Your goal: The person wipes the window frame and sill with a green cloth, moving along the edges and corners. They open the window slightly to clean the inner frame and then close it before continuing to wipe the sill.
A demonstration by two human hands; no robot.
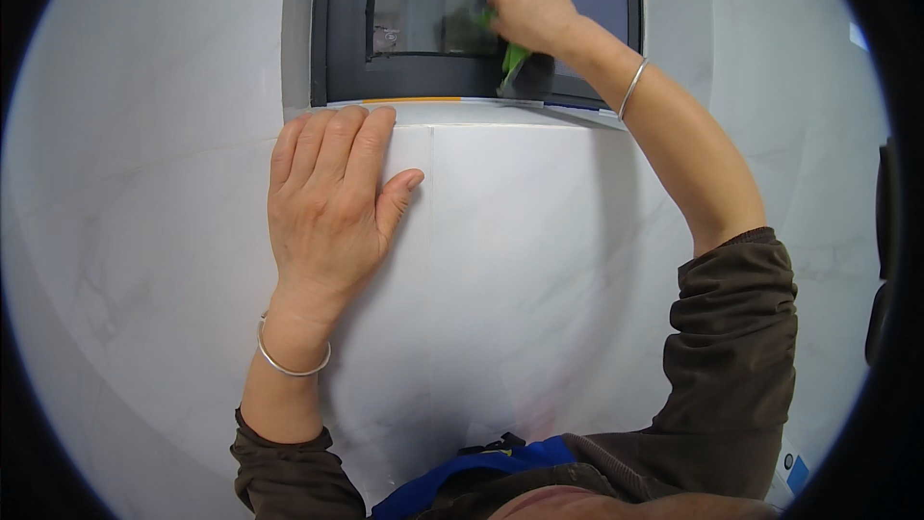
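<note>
My left hand (328,195) lies flat on the white marble-look wall tile (505,245), fingertips at the edge of the window sill (469,114) and thumb spread to the side. Above it is a sliding window with a dark grey frame (426,77). My right hand (533,12) is closed around a green-handled tool (515,58), blurred, possibly a scraper. The tool's lower end points down at the bottom rail of the frame, close to the sill. Most of its handle is hidden in my fist.
Strips of orange tape (411,99) and white tape run along the foot of the frame. A glass pane (440,0) bearing a small mark fills the left sash. Tiled reveals flank the window. Dark objects (884,209) stand at the far right rim.
</note>
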